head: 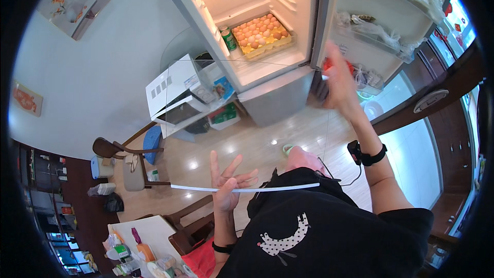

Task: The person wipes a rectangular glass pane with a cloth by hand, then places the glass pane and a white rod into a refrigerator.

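Observation:
A clear glass shelf (270,154) with a white edge strip (278,189) lies across the view before me; its outline is faint. My left hand (227,181) grips it at the strip, thumb over the strip and fingers spread. Blurred, my right hand (341,85) is by the shelf's far right edge, fingers stretched and thumb apart. Whether it touches the glass I cannot tell. Beyond stands the open refrigerator (247,0), lit inside. A yellow tray of eggs (266,50) rests on its floor, with green cans (227,38) beside it.
The refrigerator door (380,23) hangs open at right, its bins holding bagged food. Left of the refrigerator, a white microwave (173,85) sits on a low stand with its door ajar. A wooden chair (135,166) and a cluttered table (142,227) are at left. A doorway (405,154) lies right.

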Tool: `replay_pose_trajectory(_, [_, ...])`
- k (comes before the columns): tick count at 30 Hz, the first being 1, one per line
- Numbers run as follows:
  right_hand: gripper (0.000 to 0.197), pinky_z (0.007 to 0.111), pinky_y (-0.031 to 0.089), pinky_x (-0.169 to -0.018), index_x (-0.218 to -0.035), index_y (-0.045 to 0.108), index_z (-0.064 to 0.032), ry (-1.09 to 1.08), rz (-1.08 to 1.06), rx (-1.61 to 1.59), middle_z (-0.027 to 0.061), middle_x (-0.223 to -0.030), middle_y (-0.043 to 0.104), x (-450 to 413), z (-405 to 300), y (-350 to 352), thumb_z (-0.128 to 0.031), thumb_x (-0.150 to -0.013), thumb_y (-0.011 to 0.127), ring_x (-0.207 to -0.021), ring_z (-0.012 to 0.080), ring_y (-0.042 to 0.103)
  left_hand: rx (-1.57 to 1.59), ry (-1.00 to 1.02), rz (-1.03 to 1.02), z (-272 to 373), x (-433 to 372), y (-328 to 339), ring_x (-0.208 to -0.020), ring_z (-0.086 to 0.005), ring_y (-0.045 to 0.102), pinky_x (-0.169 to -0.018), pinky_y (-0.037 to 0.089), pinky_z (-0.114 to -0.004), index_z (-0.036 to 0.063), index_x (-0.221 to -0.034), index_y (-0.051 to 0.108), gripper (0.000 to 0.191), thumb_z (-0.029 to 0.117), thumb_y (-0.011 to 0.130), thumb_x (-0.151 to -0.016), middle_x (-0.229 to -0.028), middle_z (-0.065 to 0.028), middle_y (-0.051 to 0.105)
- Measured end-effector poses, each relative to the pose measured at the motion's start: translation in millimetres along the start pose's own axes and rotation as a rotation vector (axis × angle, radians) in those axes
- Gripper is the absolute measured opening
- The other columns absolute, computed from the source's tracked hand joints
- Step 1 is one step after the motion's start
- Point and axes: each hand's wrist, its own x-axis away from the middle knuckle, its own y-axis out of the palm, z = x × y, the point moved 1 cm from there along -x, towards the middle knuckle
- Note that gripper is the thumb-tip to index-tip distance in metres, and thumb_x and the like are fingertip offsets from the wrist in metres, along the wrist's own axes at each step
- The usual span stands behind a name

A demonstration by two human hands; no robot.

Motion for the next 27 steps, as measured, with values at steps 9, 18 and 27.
replay_pose_trajectory(9, [0.086, 0.052, 0.006, -0.123, -0.157, 0.021, -0.0078, -0.724, -0.602, 0.305, 0.0108, -0.164, 0.020, 4, -103, 91, -0.058, -0.094, 0.049, -0.152, 0.0269, 0.016, -0.065, -0.038, -0.047, -3, 12, 10, -0.114, -0.0523, 0.060, -0.088, 0.059, -0.054, 0.0278, -0.159, -0.001, 0.089, 0.002, 0.054, -0.094, -0.149, -0.0322, 0.038])
replay_pose_trajectory(18, [0.053, 0.040, 0.026, -0.119, -0.145, 0.040, 0.0054, 0.095, -0.620, 0.252, 0.0271, -0.150, 0.040, -91, -54, 40, -0.032, -0.107, 0.035, -0.143, 0.0371, 0.035, -0.070, 0.071, 0.028, 2, 34, 3, -0.113, -0.0517, 0.061, -0.088, 0.058, -0.055, 0.0280, -0.159, -0.001, 0.090, 0.001, 0.054, -0.093, -0.148, -0.0320, 0.041])
replay_pose_trajectory(27, [0.063, 0.038, 0.045, -0.105, -0.144, 0.044, 0.0007, 0.232, -1.259, -0.530, 0.0170, -0.143, 0.053, -140, -107, 101, -0.048, -0.107, 0.032, -0.131, 0.0284, 0.054, -0.105, 0.046, -0.034, -1, 32, 11, -0.113, -0.0526, 0.060, -0.088, 0.058, -0.056, 0.0290, -0.160, 0.003, 0.087, 0.001, 0.052, -0.093, -0.147, -0.0336, 0.041])
